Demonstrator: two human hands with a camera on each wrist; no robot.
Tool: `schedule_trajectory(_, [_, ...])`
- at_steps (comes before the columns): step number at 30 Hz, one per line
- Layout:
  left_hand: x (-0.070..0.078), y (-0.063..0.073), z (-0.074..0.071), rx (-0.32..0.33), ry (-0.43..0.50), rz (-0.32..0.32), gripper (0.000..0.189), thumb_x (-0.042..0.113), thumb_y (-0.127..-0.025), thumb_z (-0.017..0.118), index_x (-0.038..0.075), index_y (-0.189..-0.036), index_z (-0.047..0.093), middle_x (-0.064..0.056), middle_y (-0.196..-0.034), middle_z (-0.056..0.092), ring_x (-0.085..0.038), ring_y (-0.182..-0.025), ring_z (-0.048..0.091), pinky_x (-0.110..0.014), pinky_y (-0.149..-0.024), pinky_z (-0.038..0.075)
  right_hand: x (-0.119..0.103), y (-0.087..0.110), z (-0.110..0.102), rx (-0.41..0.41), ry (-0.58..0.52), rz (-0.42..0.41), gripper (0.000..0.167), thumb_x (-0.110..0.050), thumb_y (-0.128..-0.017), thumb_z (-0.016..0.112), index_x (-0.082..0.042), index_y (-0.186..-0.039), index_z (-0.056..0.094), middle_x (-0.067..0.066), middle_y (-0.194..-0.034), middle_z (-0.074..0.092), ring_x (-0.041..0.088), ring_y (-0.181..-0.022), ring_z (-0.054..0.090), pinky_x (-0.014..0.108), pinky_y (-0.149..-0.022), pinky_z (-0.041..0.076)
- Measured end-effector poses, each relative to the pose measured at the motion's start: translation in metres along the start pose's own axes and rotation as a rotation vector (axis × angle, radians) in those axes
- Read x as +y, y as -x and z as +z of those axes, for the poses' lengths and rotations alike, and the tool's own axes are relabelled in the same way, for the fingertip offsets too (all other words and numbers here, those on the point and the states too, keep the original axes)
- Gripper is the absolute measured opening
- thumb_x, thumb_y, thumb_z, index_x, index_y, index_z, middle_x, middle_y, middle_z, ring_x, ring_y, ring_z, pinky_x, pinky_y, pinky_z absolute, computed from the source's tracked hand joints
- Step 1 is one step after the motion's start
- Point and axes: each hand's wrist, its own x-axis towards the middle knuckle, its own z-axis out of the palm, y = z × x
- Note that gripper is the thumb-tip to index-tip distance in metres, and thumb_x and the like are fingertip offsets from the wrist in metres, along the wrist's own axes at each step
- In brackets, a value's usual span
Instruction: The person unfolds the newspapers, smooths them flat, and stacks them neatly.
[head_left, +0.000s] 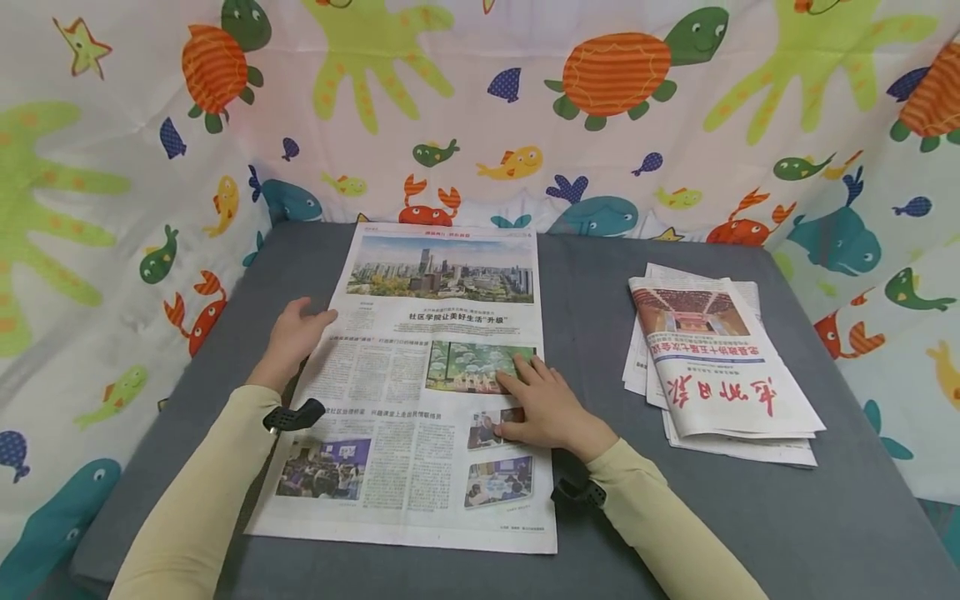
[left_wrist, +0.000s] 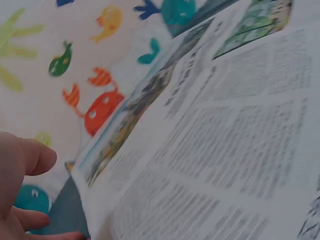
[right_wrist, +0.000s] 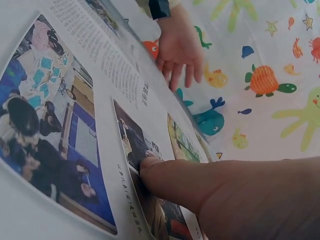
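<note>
Steadying, apparently: open newspaper (head_left: 405,387), left of the folded papers (head_left: 716,358). Right hand (head_left: 553,408): fingers spread on its side nearer them. Left hand (head_left: 291,343): spread, by its farther edge. Advisable: light, even pressure, avoiding creases.

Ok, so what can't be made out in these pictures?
Head view: fine text on the newspaper is too small to read.
Head view: lower sheets at the right, mostly covered by the folded paper on top.
Left wrist view: the left hand is cut off by the left edge; print is blurred.
Right wrist view: the right hand hides part of a printed photo beneath its thumb.
</note>
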Motion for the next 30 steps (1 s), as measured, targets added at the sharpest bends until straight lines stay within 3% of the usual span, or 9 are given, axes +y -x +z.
schedule_trajectory(4, [-0.017,-0.007,-0.013,-0.061,0.129,-0.067,0.076,0.046,-0.108,0.042,0.005,-0.164,0.012,-0.026,-0.160,0.037,-0.037,-0.129,0.054,-0.039,-0.094,0.054,0.001,0.000,0.002,0.003,0.001,-0.010,0.080,-0.047,-0.091,0.073,-0.011,-0.156,0.042,0.027,-0.166,0.024,0.054,-0.153,0.019,0.073,-0.118,0.024])
schedule_trajectory(8, [-0.035,-0.009,-0.023,-0.179,0.123,-0.074,0.069,0.041,-0.110,0.039,-0.002,-0.160,0.022,-0.023,-0.143,0.051,-0.019,-0.103,0.061,-0.023,-0.077,0.055,0.001,0.000,0.003,0.008,-0.001,-0.012,0.080,-0.046,-0.091,0.073,-0.011,-0.156,0.043,0.026,-0.166,0.024,0.054,-0.153,0.020,0.073,-0.118,0.024])
schedule_trajectory(13, [-0.045,-0.004,-0.035,-0.338,0.237,-0.100,0.058,0.029,-0.108,0.049,-0.007,-0.152,0.036,0.002,-0.103,0.070,-0.008,-0.084,0.070,-0.025,-0.077,0.061,0.001,0.001,0.002,0.011,-0.008,-0.002,0.080,-0.046,-0.091,0.074,-0.011,-0.156,0.043,0.026,-0.166,0.025,0.054,-0.153,0.019,0.072,-0.118,0.023])
schedule_trajectory(17, [-0.052,0.000,-0.038,-0.466,0.300,-0.125,0.048,0.021,-0.107,0.054,-0.009,-0.143,0.045,0.006,-0.090,0.075,-0.012,-0.084,0.075,-0.029,-0.078,0.063,0.002,0.000,0.001,-0.002,-0.011,0.007,0.080,-0.046,-0.091,0.074,-0.011,-0.156,0.043,0.026,-0.166,0.024,0.054,-0.153,0.018,0.072,-0.118,0.022])
schedule_trajectory(20, [-0.055,0.000,-0.036,-0.492,0.312,-0.127,0.043,0.018,-0.106,0.055,-0.010,-0.139,0.049,0.004,-0.091,0.076,-0.012,-0.083,0.076,-0.029,-0.077,0.063,-0.001,-0.002,-0.003,-0.022,-0.001,0.016,0.079,-0.045,-0.090,0.075,-0.010,-0.154,0.045,0.027,-0.165,0.025,0.055,-0.152,0.020,0.073,-0.117,0.024])
schedule_trajectory(24, [-0.057,-0.002,-0.034,-0.479,0.310,-0.137,0.040,0.017,-0.105,0.057,-0.009,-0.134,0.054,0.003,-0.089,0.077,-0.013,-0.081,0.076,-0.028,-0.074,0.063,-0.014,-0.012,-0.014,-0.071,0.083,0.029,0.073,-0.048,-0.091,0.073,-0.012,-0.150,0.050,0.026,-0.156,0.040,0.051,-0.143,0.036,0.068,-0.112,0.033])
schedule_trajectory(27, [-0.056,-0.003,-0.034,-0.467,0.296,-0.140,0.035,0.018,-0.104,0.059,-0.007,-0.129,0.060,0.003,-0.087,0.076,-0.013,-0.079,0.075,-0.028,-0.072,0.062,-0.035,-0.031,-0.025,-0.129,0.126,0.008,0.074,-0.052,-0.094,0.069,-0.015,-0.154,0.044,0.024,-0.157,0.039,0.047,-0.144,0.036,0.064,-0.115,0.032])
schedule_trajectory(30, [-0.054,-0.004,-0.033,-0.468,0.284,-0.132,0.033,0.021,-0.103,0.062,-0.004,-0.125,0.065,0.004,-0.087,0.077,-0.013,-0.079,0.075,-0.029,-0.072,0.062,-0.062,-0.056,-0.034,-0.192,0.106,-0.041,0.080,-0.053,-0.097,0.065,-0.018,-0.161,0.032,0.021,-0.167,0.026,0.045,-0.153,0.027,0.061,-0.122,0.027])
